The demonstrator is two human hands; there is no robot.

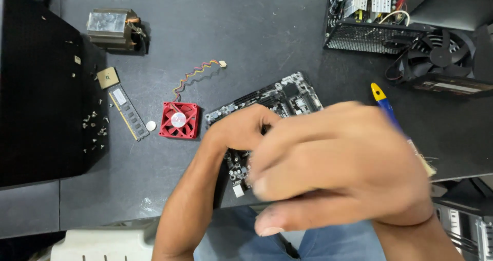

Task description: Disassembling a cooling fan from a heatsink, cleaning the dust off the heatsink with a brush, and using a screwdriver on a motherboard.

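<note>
A black motherboard (277,96) lies on the dark table, partly hidden under both hands. My left hand (241,127) rests on its left part, fingers curled on the board. My right hand (339,163) is blurred and close to the camera, covering the board's right part; its fingers are loosely bent, and I cannot tell whether it holds anything. A blue and yellow screwdriver (384,103) lies just behind the right hand.
A red fan (178,120) with a coiled wire, a coin cell (150,125), a memory stick (128,112), a processor chip (108,77) and a heatsink (113,29) lie at left. A black panel (41,86) holds several screws. An open power supply (390,19) sits far right.
</note>
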